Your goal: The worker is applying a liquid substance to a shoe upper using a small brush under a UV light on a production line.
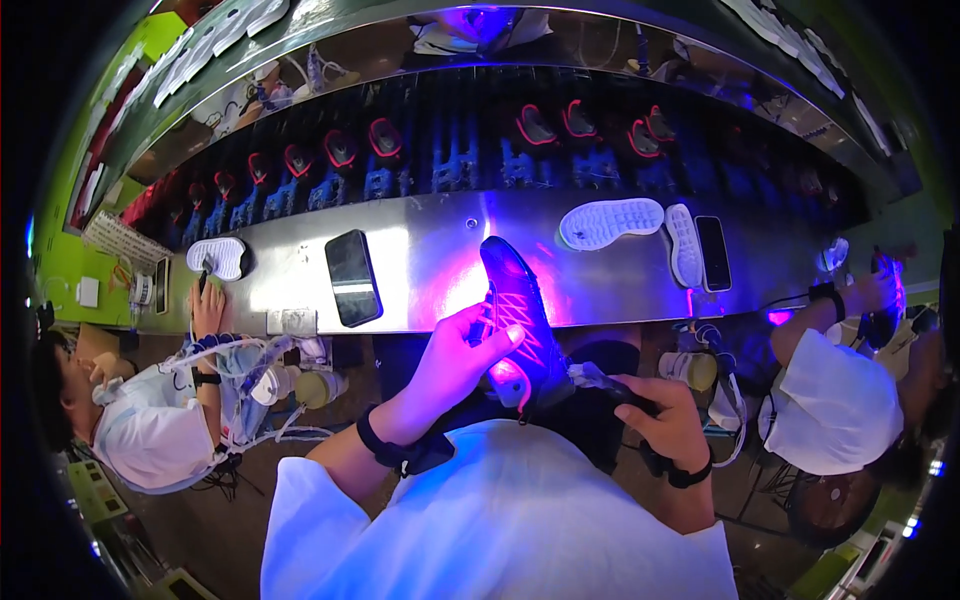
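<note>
Head view: the left grip [455,358] is clamped on a dark shoe [540,325] with bright pink laces, the thumb over the laces and the toe pointing away from the person. The right grip [672,422] is closed around a brush [618,386]; whether its pale bristles touch the shoe's side, one cannot tell. Ahead of both grips lies the metal bench [420,240]. Ahead-left of the left grip rests a phone [354,279]; ahead of the right grip, two white soles [612,223] and another phone [713,254]. Farthest ahead, shoes with red-lit edges [338,150] form a row.
</note>
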The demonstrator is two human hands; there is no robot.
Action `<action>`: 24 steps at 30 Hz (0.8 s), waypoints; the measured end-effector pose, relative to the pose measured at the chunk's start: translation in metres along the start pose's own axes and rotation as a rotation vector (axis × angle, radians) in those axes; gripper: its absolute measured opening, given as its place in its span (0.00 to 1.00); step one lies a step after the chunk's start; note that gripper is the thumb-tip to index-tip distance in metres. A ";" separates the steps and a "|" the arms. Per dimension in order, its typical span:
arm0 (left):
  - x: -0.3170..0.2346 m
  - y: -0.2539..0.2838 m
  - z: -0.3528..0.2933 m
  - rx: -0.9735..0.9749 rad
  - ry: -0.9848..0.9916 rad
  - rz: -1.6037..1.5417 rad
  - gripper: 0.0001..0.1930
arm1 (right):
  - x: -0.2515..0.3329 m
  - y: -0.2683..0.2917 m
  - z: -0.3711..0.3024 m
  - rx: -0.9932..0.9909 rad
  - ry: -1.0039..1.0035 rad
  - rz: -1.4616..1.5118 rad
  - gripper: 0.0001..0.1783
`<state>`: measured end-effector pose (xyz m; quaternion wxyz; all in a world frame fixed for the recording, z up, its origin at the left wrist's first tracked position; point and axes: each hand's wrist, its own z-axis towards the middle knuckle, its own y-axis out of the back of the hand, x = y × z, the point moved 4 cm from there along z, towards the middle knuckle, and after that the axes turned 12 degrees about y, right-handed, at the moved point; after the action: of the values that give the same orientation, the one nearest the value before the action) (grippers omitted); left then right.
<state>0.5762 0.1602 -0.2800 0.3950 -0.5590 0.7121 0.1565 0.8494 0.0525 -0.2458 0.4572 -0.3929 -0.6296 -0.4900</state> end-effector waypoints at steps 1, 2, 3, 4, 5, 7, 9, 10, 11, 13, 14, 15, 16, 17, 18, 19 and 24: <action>0.005 0.000 0.002 -0.014 0.036 -0.050 0.24 | -0.001 0.000 -0.001 0.012 0.004 0.000 0.21; 0.007 -0.001 0.004 -0.023 0.031 -0.056 0.24 | -0.001 0.001 0.000 0.000 0.023 -0.059 0.20; 0.011 -0.001 0.006 -0.009 0.076 -0.114 0.23 | 0.000 0.003 0.000 -0.011 0.044 -0.118 0.20; 0.014 -0.002 0.007 0.005 0.119 -0.172 0.24 | 0.000 0.003 0.002 0.000 0.051 -0.119 0.20; 0.014 -0.003 0.007 -0.004 0.112 -0.179 0.24 | 0.002 0.005 0.004 -0.016 0.074 -0.161 0.20; 0.018 -0.007 0.006 0.055 0.245 -0.307 0.24 | 0.006 0.007 0.010 -0.021 0.106 -0.204 0.21; 0.019 -0.009 0.003 0.065 0.268 -0.337 0.24 | 0.016 0.010 0.016 -0.054 0.204 -0.355 0.22; 0.021 -0.010 0.001 0.084 0.298 -0.362 0.25 | 0.020 0.013 0.020 -0.045 0.211 -0.354 0.22; 0.020 -0.011 -0.001 0.080 0.296 -0.367 0.25 | 0.027 0.016 0.023 -0.033 0.231 -0.409 0.23; 0.023 -0.014 -0.006 0.164 0.417 -0.497 0.26 | 0.035 0.020 0.030 -0.015 0.253 -0.464 0.23; 0.027 -0.015 -0.006 0.165 0.415 -0.502 0.26 | 0.037 0.021 0.033 0.000 0.254 -0.468 0.23; 0.031 -0.016 -0.006 0.150 0.444 -0.547 0.27 | 0.038 0.021 0.036 0.016 0.255 -0.472 0.23; 0.034 -0.016 -0.006 0.137 0.475 -0.591 0.27 | 0.037 0.022 0.040 0.020 0.254 -0.475 0.23; 0.036 -0.015 -0.006 0.139 0.475 -0.597 0.27 | 0.037 0.021 0.043 0.025 0.280 -0.480 0.24; 0.036 -0.016 -0.007 0.202 0.486 -0.677 0.27 | 0.037 0.020 0.046 0.030 0.306 -0.485 0.24; 0.034 -0.018 -0.008 0.269 0.502 -0.751 0.27 | 0.035 0.021 0.048 0.028 0.299 -0.488 0.24; 0.062 -0.007 -0.003 0.452 0.689 -1.033 0.32 | 0.028 0.010 0.061 0.017 0.325 -0.448 0.24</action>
<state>0.5776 0.1140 -0.3225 0.2764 -0.7501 0.4532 -0.3944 0.8392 0.1156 -0.2230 0.4357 -0.1562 -0.6234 -0.6302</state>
